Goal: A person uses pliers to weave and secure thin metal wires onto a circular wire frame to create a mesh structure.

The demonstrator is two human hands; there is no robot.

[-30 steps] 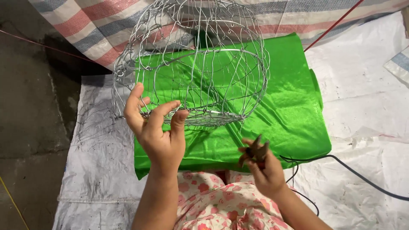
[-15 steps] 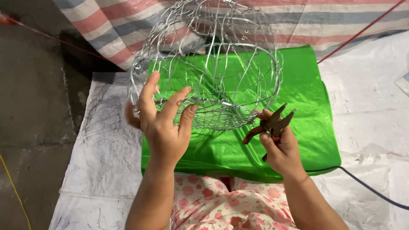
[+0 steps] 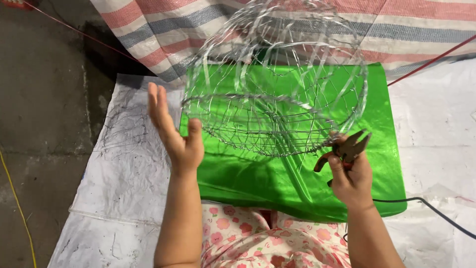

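Left hand [image 3: 174,130] fingers spread beside blurred wire basket [image 3: 275,94]; right hand [image 3: 351,174] clamps pliers [image 3: 345,150], possibly touching its rim.

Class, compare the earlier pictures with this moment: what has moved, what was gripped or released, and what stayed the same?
The left hand has let go of the wire basket and now stands open beside its rim. The right hand has risen, bringing the pliers up to the basket's lower rim. The pliers stay gripped; the green cloth stays spread underneath.

Grey concrete floor [image 3: 44,99], white tarp [image 3: 124,173]
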